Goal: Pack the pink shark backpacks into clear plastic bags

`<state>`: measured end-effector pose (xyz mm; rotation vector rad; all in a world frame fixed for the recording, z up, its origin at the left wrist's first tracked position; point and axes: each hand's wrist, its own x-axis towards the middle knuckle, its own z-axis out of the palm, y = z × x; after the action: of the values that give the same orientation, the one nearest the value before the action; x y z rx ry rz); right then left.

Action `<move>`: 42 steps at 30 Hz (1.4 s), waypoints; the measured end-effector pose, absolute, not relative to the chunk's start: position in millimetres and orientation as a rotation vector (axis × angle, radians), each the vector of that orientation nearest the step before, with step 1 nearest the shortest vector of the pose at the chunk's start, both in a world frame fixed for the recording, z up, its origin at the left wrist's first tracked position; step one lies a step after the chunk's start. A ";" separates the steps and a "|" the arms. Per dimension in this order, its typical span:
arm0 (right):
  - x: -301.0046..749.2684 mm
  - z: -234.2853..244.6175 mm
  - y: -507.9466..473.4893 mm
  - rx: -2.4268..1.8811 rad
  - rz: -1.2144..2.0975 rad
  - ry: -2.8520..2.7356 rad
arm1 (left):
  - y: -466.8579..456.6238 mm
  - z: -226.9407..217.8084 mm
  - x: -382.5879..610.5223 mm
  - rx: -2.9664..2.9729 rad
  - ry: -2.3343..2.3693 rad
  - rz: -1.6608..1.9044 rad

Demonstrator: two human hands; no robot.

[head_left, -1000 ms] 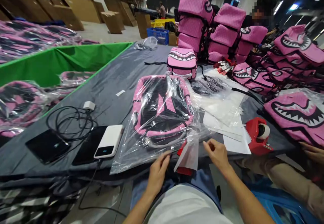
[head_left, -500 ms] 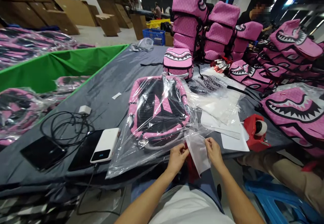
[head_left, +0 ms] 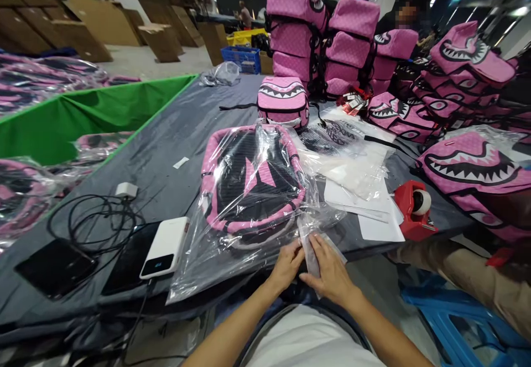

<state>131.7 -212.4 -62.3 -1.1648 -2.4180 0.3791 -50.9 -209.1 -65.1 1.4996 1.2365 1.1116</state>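
A pink and black backpack (head_left: pixel 253 182) lies inside a clear plastic bag (head_left: pixel 207 256) on the grey table (head_left: pixel 182 135) in front of me. At the bag's near, open end both my hands meet. My left hand (head_left: pixel 287 265) pinches a small translucent plastic flap (head_left: pixel 310 241), its fingers closed on it. My right hand (head_left: pixel 329 272) presses on the same flap from the right, fingers together.
A red tape dispenser (head_left: pixel 410 209) and white sheets (head_left: pixel 373 212) lie to the right. A white power bank (head_left: pixel 164 247), dark tablets and coiled cables (head_left: pixel 91 220) are on the left. Stacked pink shark backpacks (head_left: pixel 332 41) fill the back. Another person's arm (head_left: pixel 464 276) rests at right.
My hands have come together at the bag's opening, folding the small plastic flap down between them. The red item seen under the flap earlier is now hidden.
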 end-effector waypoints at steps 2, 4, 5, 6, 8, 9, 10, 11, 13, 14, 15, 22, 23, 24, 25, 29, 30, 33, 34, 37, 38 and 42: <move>131.1 -71.6 -223.1 -1.235 0.388 -2.437 | -209.0 -70.1 -60.8 1.815 1.281 1.072; 132.8 -76.7 -232.2 -1.289 0.393 -2.448 | -205.6 -74.3 -72.2 2.204 1.345 1.048; 134.0 -77.3 -236.2 -1.309 0.396 -2.457 | -202.1 -75.2 -77.6 2.410 1.367 1.031; 135.2 -76.8 -239.9 -1.323 0.398 -2.469 | -197.3 -75.1 -82.3 2.614 1.357 1.001; 137.8 -74.1 -246.7 -1.346 0.393 -2.497 | -184.0 -72.4 -88.0 2.967 1.196 0.871; 139.5 -72.8 -249.8 -1.352 0.387 -2.514 | -176.1 -70.4 -88.7 3.094 1.052 0.774; 141.7 -71.9 -252.5 -1.355 0.378 -2.533 | -168.1 -68.4 -87.9 3.183 0.877 0.681; 144.7 -71.6 -254.7 -1.346 0.364 -2.554 | -160.4 -66.8 -86.1 3.238 0.699 0.599; 153.5 -73.1 -256.2 -1.304 0.317 -2.593 | -148.4 -65.3 -81.1 3.282 0.438 0.510; 159.0 -74.4 -255.1 -1.279 0.283 -2.600 | -144.8 -65.3 -78.9 3.290 0.372 0.502; 165.0 -76.0 -252.6 -1.260 0.244 -2.594 | -142.8 -65.3 -77.4 3.295 0.347 0.511; 184.9 -79.2 -225.8 -1.006 0.162 -2.304 | -150.0 -47.3 -86.3 3.206 0.383 0.588; 181.4 -78.8 -227.1 -0.981 0.197 -2.235 | -150.4 -43.0 -86.8 3.183 0.402 0.610; 176.4 -78.6 -230.7 -0.969 0.235 -2.167 | -150.4 -39.0 -86.6 3.162 0.421 0.649; 170.8 -78.6 -236.3 -0.967 0.276 -2.107 | -150.1 -35.5 -85.8 3.146 0.433 0.693; 158.2 -78.3 -261.4 -0.965 0.433 -1.978 | -148.4 -25.7 -82.9 3.122 0.373 0.794; 161.8 -75.8 -263.1 -0.950 0.469 -1.995 | -148.4 -23.3 -83.8 3.123 0.347 0.799; 191.4 -56.1 -247.0 -0.801 0.500 -2.266 | -149.6 -15.0 -90.6 3.125 0.312 0.815; 204.1 -45.8 -235.3 -0.753 0.453 -2.381 | -150.3 -12.7 -93.3 3.121 0.324 0.814; 226.5 -13.1 -192.0 -0.855 0.150 -2.418 | -153.0 -9.4 -98.6 3.082 0.394 0.811; 224.1 -4.4 -177.1 -0.928 0.058 -2.356 | -154.0 -9.6 -98.7 3.062 0.421 0.809; 173.2 9.1 -119.2 -1.072 -0.006 -2.349 | -157.8 -8.9 -93.0 2.949 0.561 0.804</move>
<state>173.2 -119.2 9.1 -1.0722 -2.3491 -0.0064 -93.0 -157.8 -8.9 2.9487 0.5610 0.8036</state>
